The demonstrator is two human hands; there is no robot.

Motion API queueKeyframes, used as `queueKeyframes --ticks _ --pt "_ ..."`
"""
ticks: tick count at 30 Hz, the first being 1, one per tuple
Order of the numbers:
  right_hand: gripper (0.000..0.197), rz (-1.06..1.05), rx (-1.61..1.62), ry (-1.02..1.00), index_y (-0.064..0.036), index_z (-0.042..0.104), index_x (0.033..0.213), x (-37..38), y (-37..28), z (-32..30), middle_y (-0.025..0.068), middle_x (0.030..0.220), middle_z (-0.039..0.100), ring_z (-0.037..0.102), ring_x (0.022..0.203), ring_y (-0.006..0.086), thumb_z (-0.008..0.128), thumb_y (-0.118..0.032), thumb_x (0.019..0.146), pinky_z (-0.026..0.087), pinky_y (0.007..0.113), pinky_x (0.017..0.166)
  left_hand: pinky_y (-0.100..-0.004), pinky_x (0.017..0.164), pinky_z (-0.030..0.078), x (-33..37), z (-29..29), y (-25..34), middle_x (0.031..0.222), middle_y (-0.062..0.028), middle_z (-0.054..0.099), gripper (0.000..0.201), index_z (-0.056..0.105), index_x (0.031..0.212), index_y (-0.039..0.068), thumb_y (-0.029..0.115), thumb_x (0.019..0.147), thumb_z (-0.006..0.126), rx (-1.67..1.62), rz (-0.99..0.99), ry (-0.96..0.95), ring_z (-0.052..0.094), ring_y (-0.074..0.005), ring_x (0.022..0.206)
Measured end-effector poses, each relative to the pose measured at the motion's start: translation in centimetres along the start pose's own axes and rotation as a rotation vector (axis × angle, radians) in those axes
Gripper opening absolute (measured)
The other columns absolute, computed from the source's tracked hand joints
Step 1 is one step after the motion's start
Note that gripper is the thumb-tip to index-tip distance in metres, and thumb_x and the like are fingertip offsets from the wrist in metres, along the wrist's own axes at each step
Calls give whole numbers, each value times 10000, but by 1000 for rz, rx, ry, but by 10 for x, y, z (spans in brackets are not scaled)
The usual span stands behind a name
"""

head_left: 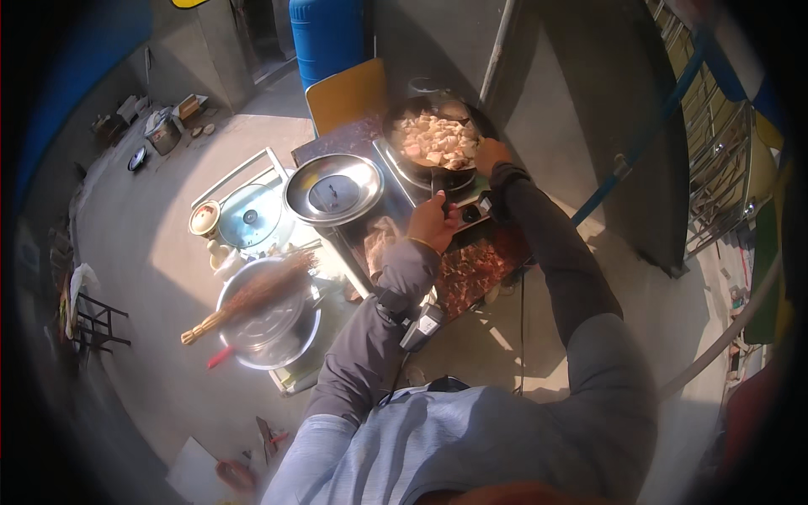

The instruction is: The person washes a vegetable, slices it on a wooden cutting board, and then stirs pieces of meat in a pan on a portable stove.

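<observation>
A dark frying pan point(404, 160) full of pale, chopped pieces of food point(433, 139) sits on a stove point(396, 172). My left hand point(432, 222) is closed around the pan's short handle point(437, 180), which points toward me. At the pan's right rim, my right hand point(491, 156) is closed, its fingers curled; what it grips is hidden from this angle. A rounded, brownish shape point(455, 110) shows at the far side of the food, possibly the end of a cooking tool. Left of the stove lies a shiny round metal lid or tray point(335, 190).
A whisk broom point(252, 297) rests across a large metal basin point(290, 358) at the left. Behind it are a glass lid point(252, 216) and a small round container point(204, 218). A blue barrel point(326, 42) stands behind the stove; metal racks point(720, 181) line the right.
</observation>
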State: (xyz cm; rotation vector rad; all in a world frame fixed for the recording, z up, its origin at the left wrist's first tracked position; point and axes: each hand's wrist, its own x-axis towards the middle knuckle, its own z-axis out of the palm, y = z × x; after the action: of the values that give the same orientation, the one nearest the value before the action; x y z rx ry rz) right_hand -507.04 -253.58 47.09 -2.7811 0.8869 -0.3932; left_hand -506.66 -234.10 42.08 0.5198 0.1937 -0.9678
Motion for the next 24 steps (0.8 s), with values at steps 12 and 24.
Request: queueKeyframes --ticks 12,24 --pt "292 -298 -253 -83 -42 443 1124 -48 34 -23 266 834 613 590 806 441 486 -116 845 461 522 696 -251 552 468 -5 10 2 878 -90 521 107 511 953 18 119 922 528 162 162 24 525 -176 724" --pt "219 -513 -420 -149 -23 537 1036 -85 18 -97 225 863 632 606 805 420 441 -104 856 464 499 713 -240 533 447 -18 14 13 872 -100 464 152 441 961 2 114 916 534 -31 10 29 492 -181 706"
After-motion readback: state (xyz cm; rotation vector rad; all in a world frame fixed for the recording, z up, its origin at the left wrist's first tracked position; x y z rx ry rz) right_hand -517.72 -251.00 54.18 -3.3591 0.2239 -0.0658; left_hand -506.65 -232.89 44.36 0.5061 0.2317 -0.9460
